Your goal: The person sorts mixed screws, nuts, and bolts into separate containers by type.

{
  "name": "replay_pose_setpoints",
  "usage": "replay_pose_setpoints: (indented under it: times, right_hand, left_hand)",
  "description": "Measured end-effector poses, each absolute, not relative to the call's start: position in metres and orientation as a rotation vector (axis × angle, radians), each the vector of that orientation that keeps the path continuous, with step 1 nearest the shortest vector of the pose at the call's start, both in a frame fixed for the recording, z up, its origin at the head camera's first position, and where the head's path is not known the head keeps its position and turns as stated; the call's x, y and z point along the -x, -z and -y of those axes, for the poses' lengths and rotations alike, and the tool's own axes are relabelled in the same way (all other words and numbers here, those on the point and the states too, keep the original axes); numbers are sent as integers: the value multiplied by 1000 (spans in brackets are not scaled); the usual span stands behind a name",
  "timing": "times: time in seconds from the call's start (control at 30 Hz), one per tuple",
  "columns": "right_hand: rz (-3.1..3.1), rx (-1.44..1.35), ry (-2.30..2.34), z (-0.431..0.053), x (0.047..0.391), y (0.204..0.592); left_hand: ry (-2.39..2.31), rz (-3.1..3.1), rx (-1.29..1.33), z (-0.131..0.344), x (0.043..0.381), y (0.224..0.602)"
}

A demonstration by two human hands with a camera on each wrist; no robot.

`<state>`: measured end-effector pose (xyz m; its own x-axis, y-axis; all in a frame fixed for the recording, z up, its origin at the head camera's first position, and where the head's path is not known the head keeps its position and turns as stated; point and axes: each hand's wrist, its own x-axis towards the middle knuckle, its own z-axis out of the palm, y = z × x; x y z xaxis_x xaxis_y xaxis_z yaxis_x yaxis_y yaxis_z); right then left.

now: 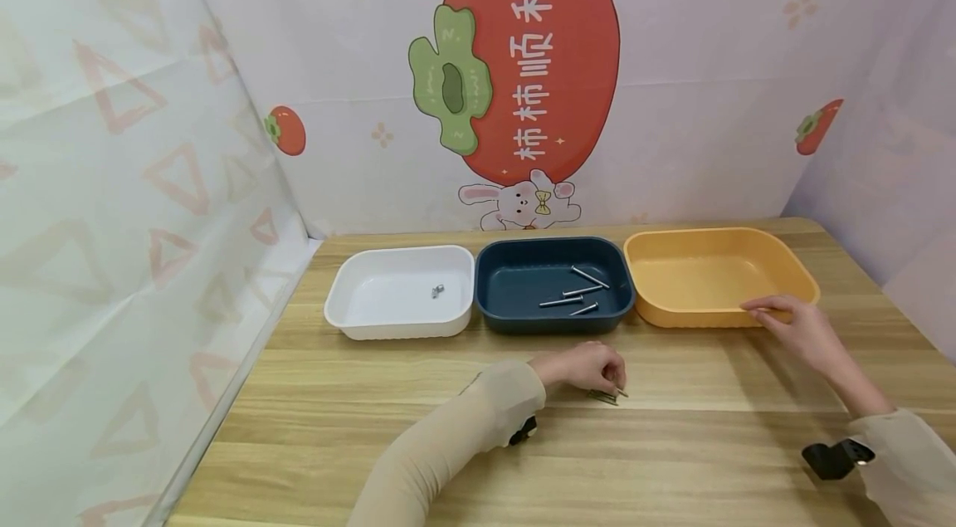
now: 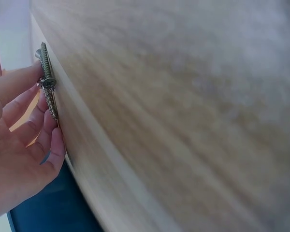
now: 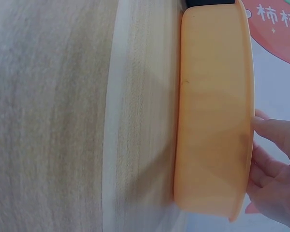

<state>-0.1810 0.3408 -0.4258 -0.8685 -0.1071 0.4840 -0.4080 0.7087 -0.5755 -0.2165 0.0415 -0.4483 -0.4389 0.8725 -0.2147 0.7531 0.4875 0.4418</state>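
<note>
My left hand is low over the table in front of the dark blue tray, fingers curled down. Between its thumb and fingers are brass-coloured screws, at the table surface; in the head view the screws partly show below the fingertips. How many are gripped is hidden. At the yellow tray, my right hand pinches the front rim near the right corner. The right wrist view shows the thumb on the rim of that tray, with the fingers curled on its other side.
Several silver bolts or screws lie in the dark blue tray. A white tray at the left holds small metal pieces. All three trays stand side by side along the back of the wooden table, before a printed cloth backdrop.
</note>
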Motion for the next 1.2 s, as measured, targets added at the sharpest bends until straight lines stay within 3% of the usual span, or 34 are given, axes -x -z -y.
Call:
replay_pose_setpoints:
  times: [0.83, 1.2]
  right_hand:
    - [2493, -402, -959, -341, 181, 428]
    - [2494, -395, -953, -341, 181, 428]
  left_hand:
    - [-644, -2281, -1131, -40, 216, 446]
    - [-762, -2366, -1189, -41, 215, 436]
